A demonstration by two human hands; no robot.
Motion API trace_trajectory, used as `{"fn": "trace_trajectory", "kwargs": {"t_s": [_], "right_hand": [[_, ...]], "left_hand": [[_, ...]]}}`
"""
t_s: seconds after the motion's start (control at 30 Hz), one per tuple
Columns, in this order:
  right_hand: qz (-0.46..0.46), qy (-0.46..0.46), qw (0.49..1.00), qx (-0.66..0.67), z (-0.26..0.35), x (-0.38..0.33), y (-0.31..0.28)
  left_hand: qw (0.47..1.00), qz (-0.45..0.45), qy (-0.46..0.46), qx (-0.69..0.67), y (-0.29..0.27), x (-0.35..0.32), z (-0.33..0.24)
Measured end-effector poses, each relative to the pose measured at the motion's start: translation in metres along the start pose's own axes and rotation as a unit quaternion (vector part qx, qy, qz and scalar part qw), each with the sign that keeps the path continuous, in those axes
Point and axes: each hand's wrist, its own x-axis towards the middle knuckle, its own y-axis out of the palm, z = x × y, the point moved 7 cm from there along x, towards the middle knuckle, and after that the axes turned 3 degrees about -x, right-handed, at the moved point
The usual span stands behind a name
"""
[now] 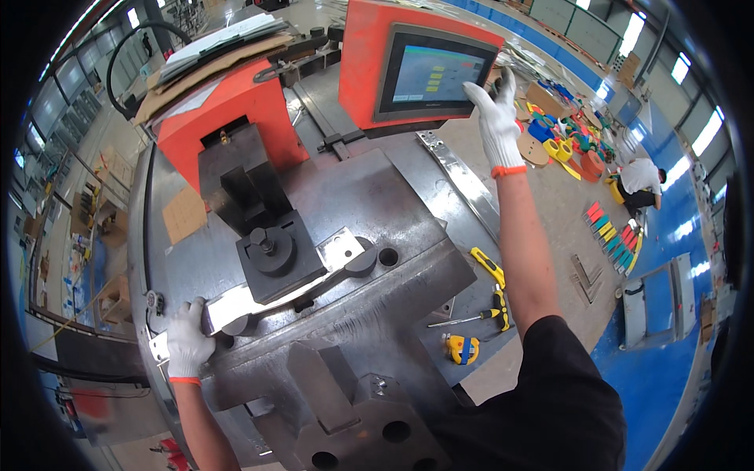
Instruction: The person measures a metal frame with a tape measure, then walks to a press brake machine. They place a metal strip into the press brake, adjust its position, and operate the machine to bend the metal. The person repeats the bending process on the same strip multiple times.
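My left hand [187, 339], in a white glove, grips the near end of a shiny flat metal strip [259, 292]. The strip lies across the grey steel machine bed [369, 212] and passes under a black clamping block [271, 255]. My right hand [495, 118], also in a white glove, reaches up to the right edge of a touch screen [436, 72] set in an orange housing [363, 63]; its fingers touch the screen's frame. Coloured buttons show on the screen.
An orange machine head [228, 110] with a black ram stands behind the clamp. A yellow knife [488, 267], a screwdriver [471, 318] and a yellow tape measure [462, 348] lie on the bed's right ledge. Far right, a person [640, 184] crouches among coloured parts on the floor.
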Motion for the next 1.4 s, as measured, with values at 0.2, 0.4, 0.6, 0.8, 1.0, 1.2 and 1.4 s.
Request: {"fn": "trace_trajectory", "kwargs": {"t_s": [0.2,0.4,0.6,0.8,1.0,1.2,1.4], "right_hand": [[0.052,-0.078,0.993,0.070,0.001,0.015,0.029],[0.012,-0.017,1.000,-0.011,0.015,-0.001,0.035],[-0.042,0.020,0.994,-0.101,0.040,-0.012,0.032],[0.032,-0.019,0.990,0.138,0.013,-0.005,0.018],[0.018,-0.022,0.980,0.197,0.001,-0.003,0.015],[-0.009,-0.019,0.991,0.134,0.012,-0.005,0.021],[0.000,-0.014,0.985,0.172,0.006,-0.005,0.017]], "left_hand": [[1.000,0.005,-0.007,0.015,-0.002,-0.002,0.002],[1.000,0.006,-0.014,0.024,-0.003,-0.004,0.004],[1.000,0.001,-0.012,0.018,0.000,-0.003,0.004],[1.000,0.005,-0.018,0.018,0.000,-0.002,0.001],[1.000,0.005,-0.024,0.018,-0.002,-0.003,-0.002],[1.000,-0.001,-0.016,0.018,-0.001,-0.004,0.003],[1.000,-0.008,-0.012,0.014,-0.002,-0.003,0.001]]}}
